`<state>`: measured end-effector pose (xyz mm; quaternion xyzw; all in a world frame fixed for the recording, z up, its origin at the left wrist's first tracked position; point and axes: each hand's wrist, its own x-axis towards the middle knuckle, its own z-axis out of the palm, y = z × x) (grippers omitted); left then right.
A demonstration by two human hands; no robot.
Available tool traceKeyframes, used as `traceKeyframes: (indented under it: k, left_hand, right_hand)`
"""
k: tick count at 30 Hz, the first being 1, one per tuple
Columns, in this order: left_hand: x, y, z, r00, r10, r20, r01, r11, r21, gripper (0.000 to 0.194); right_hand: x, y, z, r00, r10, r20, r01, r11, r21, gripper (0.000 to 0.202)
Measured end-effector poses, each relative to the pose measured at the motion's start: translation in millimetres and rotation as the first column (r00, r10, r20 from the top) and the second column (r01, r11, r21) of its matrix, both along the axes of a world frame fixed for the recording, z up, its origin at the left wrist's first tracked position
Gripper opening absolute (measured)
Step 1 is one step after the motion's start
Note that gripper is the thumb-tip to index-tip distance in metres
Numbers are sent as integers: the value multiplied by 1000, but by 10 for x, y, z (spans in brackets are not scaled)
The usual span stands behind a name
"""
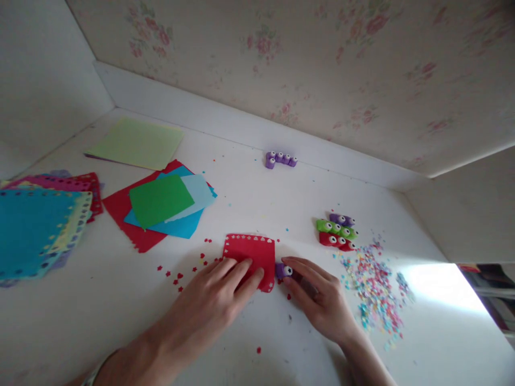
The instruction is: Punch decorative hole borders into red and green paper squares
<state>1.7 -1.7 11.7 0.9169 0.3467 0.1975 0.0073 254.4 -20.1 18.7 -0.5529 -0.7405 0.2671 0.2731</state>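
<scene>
A small red sheet of paper lies before me, with punched shapes along its top edge, part of its left edge and its lower right corner. My left hand rests on it, fingers stretched out and pressing it against the table. At the sheet's right edge is a purple craft punch with a white button. My right hand grips that punch between thumb and fingers. Small red paper cut-outs are scattered left of the sheet.
Several red, green and purple punches stand at the right, more purple ones near the wall. Colourful confetti is heaped right. Plain coloured sheets, a pale green stack and punched sheets lie left.
</scene>
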Motion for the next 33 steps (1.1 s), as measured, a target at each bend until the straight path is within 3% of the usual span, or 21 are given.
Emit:
traceKeyframes:
  k: [5, 10, 15, 17, 22, 27, 30, 33]
  left_hand:
    - [19, -61, 16, 999, -17, 33, 19, 997, -80, 54]
    - [72, -73, -17, 996, -3, 90, 12, 995, -103, 39]
    - [85, 16, 24, 968, 215, 131, -204, 974, -98, 35]
    - [82, 62, 12, 961, 252, 117, -239, 964, -118, 35]
    - [46, 75, -54, 988, 136, 75, -131, 989, -74, 31]
    - [-7, 1, -61, 998, 58, -9, -57, 997, 47, 54]
    - [-15, -15, -68, 997, 69, 27, -70, 997, 19, 61]
    - [1, -14, -91, 996, 56, 72, -54, 998, -39, 53]
  right_hand:
    - [5, -10, -12, 999, -44, -19, 43, 999, -29, 28]
    - [10, -13, -21, 998, -57, -14, 56, 998, -37, 28]
    - [-1, -17, -34, 998, -59, -22, 59, 998, -28, 28]
    - [-7, -25, -35, 997, -64, -30, 63, 997, -36, 28]
    - [-9, -47, -43, 996, -88, -21, 88, 996, -31, 28]
    - [-1, -42, -42, 994, -112, -14, 111, 993, -42, 28]
    - [-3, -35, -33, 994, -104, -13, 104, 994, -24, 27]
    - [-11, -31, -26, 995, -100, -16, 99, 994, -33, 27]
